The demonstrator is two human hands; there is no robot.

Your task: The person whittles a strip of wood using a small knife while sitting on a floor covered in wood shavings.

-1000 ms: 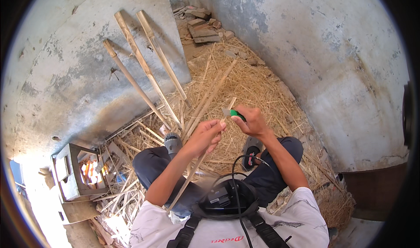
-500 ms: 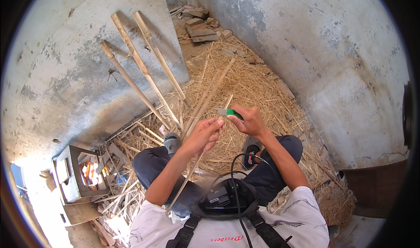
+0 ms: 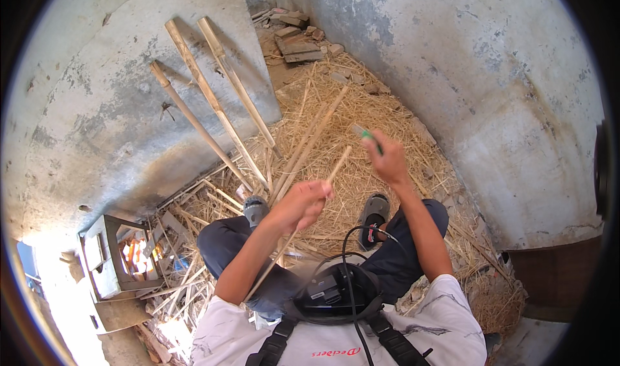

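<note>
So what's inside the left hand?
A thin pale strip: it pokes out above and below the left hand. Its gripped part is covered, so that can't be seen.

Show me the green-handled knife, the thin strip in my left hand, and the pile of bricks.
Green-handled knife [image 3: 367, 135]: head view, green handle near the blade.
Thin strip [image 3: 339, 164]: head view, the stretch beyond your left hand [image 3: 301, 203].
Pile of bricks [image 3: 299, 46]: head view, a slab near its middle.
</note>
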